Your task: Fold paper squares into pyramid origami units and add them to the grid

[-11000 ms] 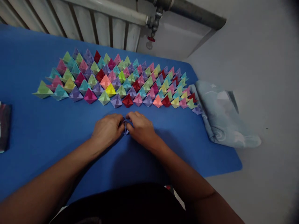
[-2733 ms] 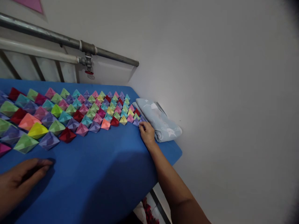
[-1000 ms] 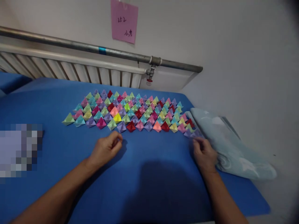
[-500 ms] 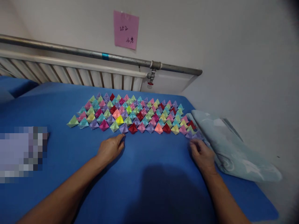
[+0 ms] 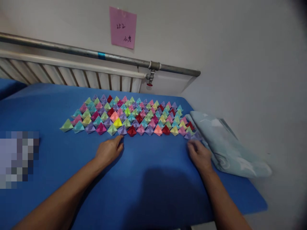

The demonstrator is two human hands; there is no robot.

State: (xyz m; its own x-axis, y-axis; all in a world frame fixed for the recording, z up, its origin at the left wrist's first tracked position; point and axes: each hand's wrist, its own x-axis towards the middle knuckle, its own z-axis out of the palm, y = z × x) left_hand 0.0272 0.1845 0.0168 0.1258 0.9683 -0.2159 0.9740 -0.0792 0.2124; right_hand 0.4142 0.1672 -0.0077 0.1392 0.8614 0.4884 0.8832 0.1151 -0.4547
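Observation:
Rows of small folded paper boats (image 5: 131, 131) in many colours stand close together on a blue sheet (image 5: 144, 159). At the front row, my left hand (image 5: 110, 149) rests with its fingers curled, its fingertips near a purple boat (image 5: 122, 130). My right hand (image 5: 199, 155) is at the right front end of the rows, just below purple boats (image 5: 192, 135). Its fingers are bent and slightly blurred, and whether they hold anything is too small to make out.
A folded pale green blanket (image 5: 225, 145) lies right of the rows. Behind the sheet are a white radiator (image 5: 79, 78), a metal pipe (image 5: 72, 49) and a valve (image 5: 150, 76). A pink note (image 5: 123, 27) hangs on the wall. A pixelated object (image 5: 14, 159) sits at the left.
The whole view has shifted, so the boats, blanket and wall items appear further left. Both hands stay by about the same boats.

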